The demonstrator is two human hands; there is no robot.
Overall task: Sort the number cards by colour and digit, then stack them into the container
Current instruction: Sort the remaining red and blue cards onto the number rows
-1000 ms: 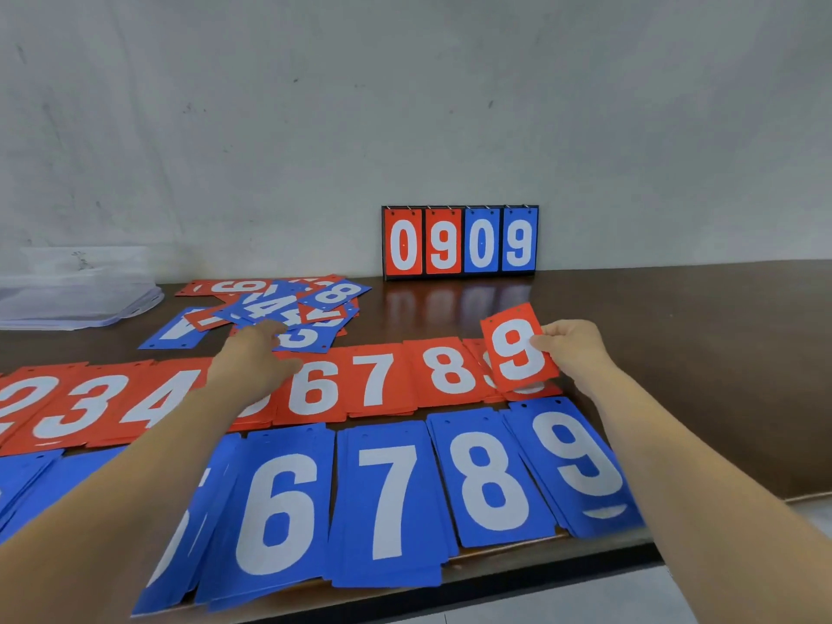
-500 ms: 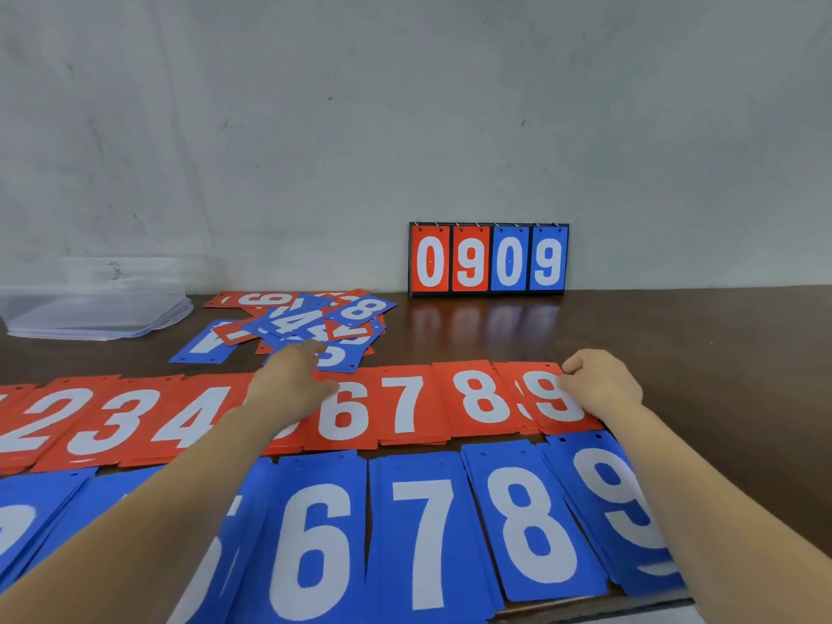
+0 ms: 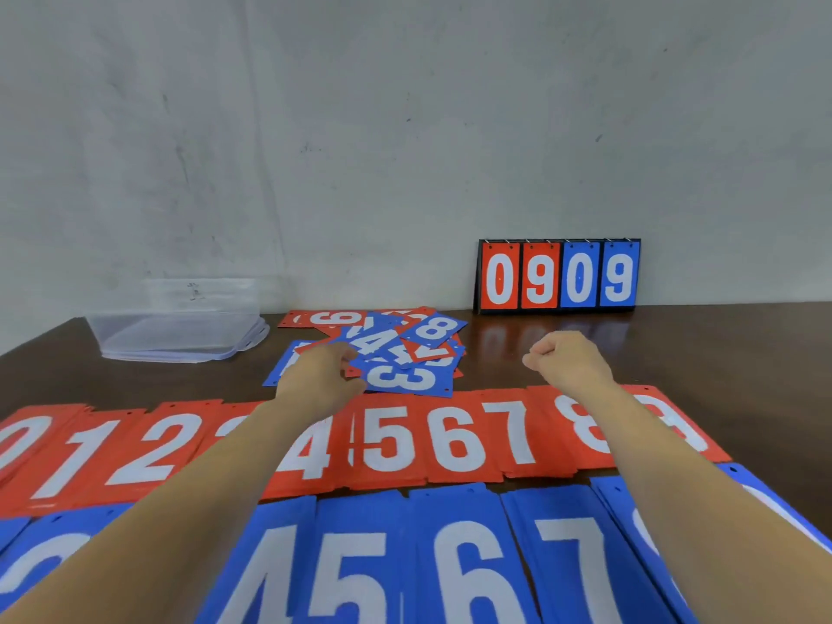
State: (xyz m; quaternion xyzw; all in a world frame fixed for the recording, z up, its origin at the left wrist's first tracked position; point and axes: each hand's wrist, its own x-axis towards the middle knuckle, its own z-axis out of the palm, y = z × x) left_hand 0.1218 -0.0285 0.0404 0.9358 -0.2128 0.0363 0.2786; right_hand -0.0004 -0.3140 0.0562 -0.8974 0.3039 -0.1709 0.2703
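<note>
A loose pile of mixed red and blue number cards (image 3: 418, 349) lies mid-table, with a blue 3 (image 3: 407, 378) on its near side. My left hand (image 3: 322, 376) reaches its left edge, fingers curled over the cards beside the blue 4 (image 3: 376, 342); the fingertips are hidden. My right hand (image 3: 569, 362) hovers to the right of the pile, fingers curled, holding nothing. A sorted red row (image 3: 391, 439) runs 0 to 9 under my forearms. A sorted blue row (image 3: 468, 569) lies nearest me. The clear plastic container (image 3: 180, 331) sits at the back left.
A flip scoreboard (image 3: 558, 277) reading 0909 stands against the wall at the back right. Bare brown table (image 3: 720, 349) lies right of the pile. The grey wall closes off the far side.
My right hand laid the red 9 on the right end of the red row, let go and moved forward. The view shifted left and nearer. My left hand stayed at the pile.
</note>
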